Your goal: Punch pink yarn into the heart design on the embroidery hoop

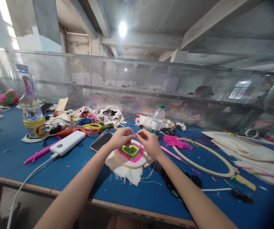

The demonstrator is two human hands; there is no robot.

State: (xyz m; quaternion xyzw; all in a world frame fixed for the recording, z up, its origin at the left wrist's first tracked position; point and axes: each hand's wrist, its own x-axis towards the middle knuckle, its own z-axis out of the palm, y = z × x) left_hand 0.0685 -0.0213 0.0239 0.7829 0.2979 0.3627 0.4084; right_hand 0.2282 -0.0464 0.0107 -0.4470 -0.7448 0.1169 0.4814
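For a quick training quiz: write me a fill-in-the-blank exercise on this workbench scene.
1. The left hand and right hand meet above a small hoop holding a pink and green ____-shaped patch.
2. The table top is ____.
3. The white power bank lies beside a pink ____.

Missing: heart; blue; pen

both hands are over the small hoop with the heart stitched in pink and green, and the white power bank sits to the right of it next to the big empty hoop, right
Not quite. The left hand and right hand are over the small hoop with the pink and green heart, but the white power bank lies to its left, beside the phone. The big empty hoop is on the right. The head view shows this.
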